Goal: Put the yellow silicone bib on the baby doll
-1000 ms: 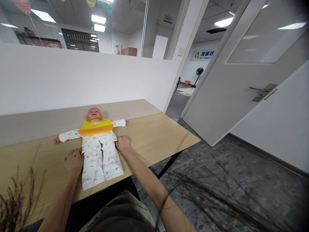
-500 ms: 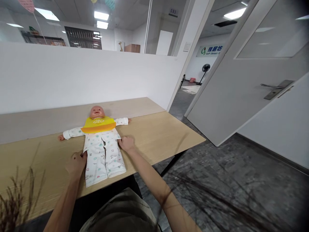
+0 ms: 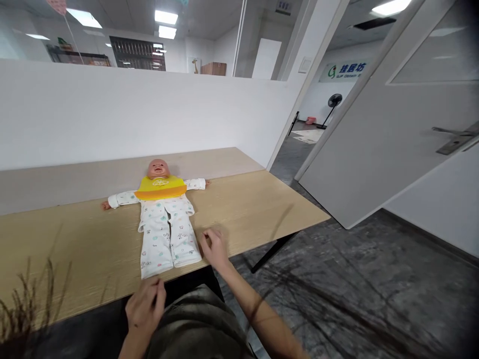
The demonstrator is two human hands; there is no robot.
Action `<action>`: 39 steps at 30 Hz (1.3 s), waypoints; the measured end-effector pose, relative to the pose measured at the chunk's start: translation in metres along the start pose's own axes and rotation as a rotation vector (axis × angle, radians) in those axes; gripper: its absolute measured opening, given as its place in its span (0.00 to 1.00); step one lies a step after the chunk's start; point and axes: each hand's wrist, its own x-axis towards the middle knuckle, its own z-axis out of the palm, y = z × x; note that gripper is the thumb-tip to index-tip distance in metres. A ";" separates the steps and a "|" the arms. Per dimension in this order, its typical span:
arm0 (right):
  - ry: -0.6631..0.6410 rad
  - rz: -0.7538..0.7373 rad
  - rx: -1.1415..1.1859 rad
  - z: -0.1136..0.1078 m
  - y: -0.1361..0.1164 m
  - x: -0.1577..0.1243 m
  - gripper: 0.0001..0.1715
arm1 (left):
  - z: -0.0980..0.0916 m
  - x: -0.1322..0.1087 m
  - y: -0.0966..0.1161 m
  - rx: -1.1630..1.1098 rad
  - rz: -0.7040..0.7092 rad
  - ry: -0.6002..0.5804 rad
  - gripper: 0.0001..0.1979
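A baby doll (image 3: 158, 169) lies on its back on the table (image 3: 239, 214), arms spread to the sides. It wears a yellow bib (image 3: 160, 188) with an orange lower edge, a white printed top (image 3: 126, 198) and white printed trousers (image 3: 156, 249). The trouser legs reach the table's front edge. My right hand (image 3: 216, 248) is just right of the trouser leg, fingers curled with nothing visible in them. Just in front of the table edge, below the other trouser leg, my left hand (image 3: 145, 305) has its fingers curled in and holds nothing visible.
Behind the table stands a white wall (image 3: 123, 114) with a window above. To the right, a grey door (image 3: 374, 149) stands ajar beside a doorway, with a fan (image 3: 334, 101) beyond it. A dark table leg (image 3: 271, 253) shows below the table's right side.
Both hands have come away from the sides of the doll's top and moved toward me, the left past the table edge. The view has shifted slightly left.
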 end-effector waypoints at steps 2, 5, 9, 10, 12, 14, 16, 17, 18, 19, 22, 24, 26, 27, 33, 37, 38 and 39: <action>0.103 -0.161 0.086 -0.004 -0.008 -0.029 0.14 | 0.002 -0.013 0.018 -0.013 0.136 0.110 0.11; 0.120 -0.352 0.164 -0.005 -0.026 -0.068 0.10 | 0.005 -0.015 0.031 0.021 0.314 0.295 0.11; 0.025 -0.446 0.124 0.006 -0.048 -0.095 0.25 | 0.013 -0.010 0.029 0.105 0.280 0.306 0.23; 0.008 -0.441 0.106 0.009 -0.051 -0.096 0.28 | 0.016 -0.010 0.028 0.123 0.275 0.292 0.26; -0.017 -0.419 0.080 0.016 -0.053 -0.094 0.30 | 0.022 -0.009 0.025 0.171 0.279 0.276 0.29; -0.033 -0.409 0.052 0.021 -0.053 -0.089 0.30 | 0.027 -0.006 0.026 0.234 0.265 0.259 0.29; -0.063 -0.404 0.024 0.023 -0.053 -0.083 0.29 | 0.028 0.000 0.029 0.292 0.225 0.211 0.24; -0.082 -0.402 0.015 0.023 -0.053 -0.081 0.29 | 0.027 0.003 0.031 0.312 0.207 0.174 0.22; -0.104 -0.403 0.008 0.022 -0.054 -0.078 0.29 | 0.026 0.006 0.034 0.328 0.191 0.136 0.19; -0.123 -0.405 0.000 0.022 -0.055 -0.076 0.28 | 0.023 0.010 0.037 0.341 0.179 0.100 0.18; -0.133 -0.408 -0.038 0.020 -0.058 -0.071 0.25 | 0.016 0.017 0.042 0.366 0.162 0.018 0.18; -0.117 -0.418 -0.072 0.021 -0.058 -0.070 0.24 | 0.011 0.019 0.043 0.387 0.167 -0.011 0.18; -0.106 -0.415 -0.114 0.023 -0.057 -0.071 0.23 | 0.009 0.020 0.043 0.418 0.172 -0.032 0.19; -0.108 -0.408 -0.138 0.025 -0.056 -0.072 0.23 | 0.008 0.020 0.043 0.432 0.172 -0.043 0.19; -0.151 -0.418 -0.227 0.043 -0.046 -0.077 0.20 | 0.006 0.028 0.050 0.379 0.124 -0.120 0.17; -0.140 -0.428 -0.228 0.047 -0.044 -0.075 0.18 | 0.003 0.034 0.055 0.362 0.081 -0.178 0.16; -0.152 -0.426 -0.221 0.046 -0.045 -0.073 0.18 | 0.003 0.035 0.056 0.371 0.074 -0.183 0.17; -0.163 -0.425 -0.210 0.043 -0.047 -0.072 0.17 | 0.003 0.036 0.056 0.386 0.059 -0.187 0.18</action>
